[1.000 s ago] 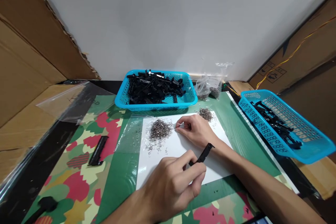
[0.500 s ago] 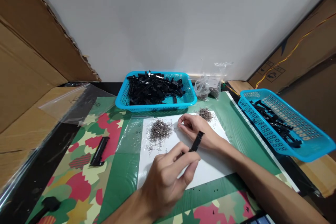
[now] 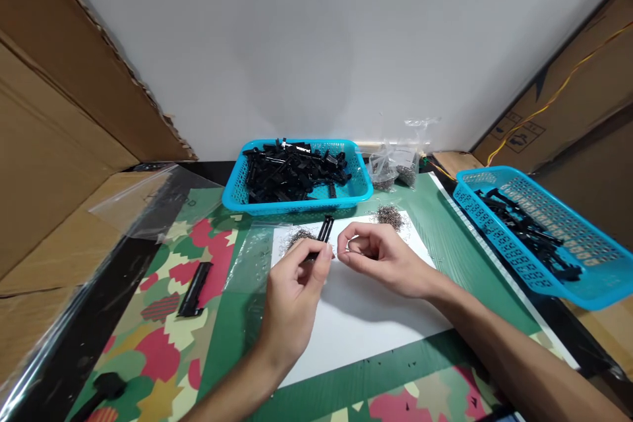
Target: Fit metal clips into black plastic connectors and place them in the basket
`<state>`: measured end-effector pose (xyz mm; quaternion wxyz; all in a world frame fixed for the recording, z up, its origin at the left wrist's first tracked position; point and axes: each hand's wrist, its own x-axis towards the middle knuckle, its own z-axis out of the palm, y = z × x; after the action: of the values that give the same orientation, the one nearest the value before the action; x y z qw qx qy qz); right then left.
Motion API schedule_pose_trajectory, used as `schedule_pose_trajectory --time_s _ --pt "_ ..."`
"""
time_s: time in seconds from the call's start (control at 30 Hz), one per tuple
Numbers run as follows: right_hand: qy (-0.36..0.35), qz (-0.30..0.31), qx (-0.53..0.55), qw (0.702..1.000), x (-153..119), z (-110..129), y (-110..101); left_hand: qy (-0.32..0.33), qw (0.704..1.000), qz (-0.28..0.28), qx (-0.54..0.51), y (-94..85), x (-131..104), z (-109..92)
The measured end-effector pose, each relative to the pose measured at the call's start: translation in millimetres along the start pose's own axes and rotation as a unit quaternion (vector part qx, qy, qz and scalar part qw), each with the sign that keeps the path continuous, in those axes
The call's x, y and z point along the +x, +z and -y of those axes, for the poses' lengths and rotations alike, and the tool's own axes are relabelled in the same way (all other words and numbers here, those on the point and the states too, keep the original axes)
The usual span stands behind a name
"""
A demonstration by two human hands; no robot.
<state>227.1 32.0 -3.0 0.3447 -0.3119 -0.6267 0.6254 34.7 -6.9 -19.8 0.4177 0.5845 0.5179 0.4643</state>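
Note:
My left hand (image 3: 297,297) is closed around a slim black plastic part (image 3: 326,229), which points up and away from me over the white sheet (image 3: 366,343). Close to its right, my right hand (image 3: 386,256) is pinched, thumb against forefinger; a tiny piece may be between the tips, too small to make out. Behind my left hand a pile of small metal springs (image 3: 299,237) is partly hidden. A second pile of small springs (image 3: 389,216) lies at the sheet's far right corner.
A blue basket (image 3: 297,208) heaped with black plastic parts stands at the back. Another blue basket (image 3: 593,293) with black parts is at right. Clear bags (image 3: 395,168) of springs sit behind. One black part (image 3: 195,289) and a black tool (image 3: 103,392) lie at left.
My left hand has turned and moved up and left, bringing the black part upright in front of the left spring pile. My right hand has shifted slightly toward me, still pinched.

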Motion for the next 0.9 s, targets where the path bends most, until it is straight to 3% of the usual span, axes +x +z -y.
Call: schedule_pose_trajectory --time_s 0.13,0.27,0.57,0.9 --pt "-0.022 -0.011 -0.026 0.999 -2.3 0.9 3.1 0.015 0.999 0.033 0.031 0.6 -3.7 -3.2" --pt "-0.075 -0.036 -0.131 0.988 -4.9 -1.0 6.2 -0.020 0.999 0.040 -0.011 0.5 -5.2 -5.7" --pt "-0.252 -0.100 -0.375 0.886 -8.5 -17.5 14.1 -0.082 0.991 0.055 -0.095 1.1 -8.2 -6.2" --pt "-0.303 -0.143 -0.466 0.818 -11.0 -15.7 14.4 -0.036 0.998 0.028 -0.052 1.9 -11.5 1.9"
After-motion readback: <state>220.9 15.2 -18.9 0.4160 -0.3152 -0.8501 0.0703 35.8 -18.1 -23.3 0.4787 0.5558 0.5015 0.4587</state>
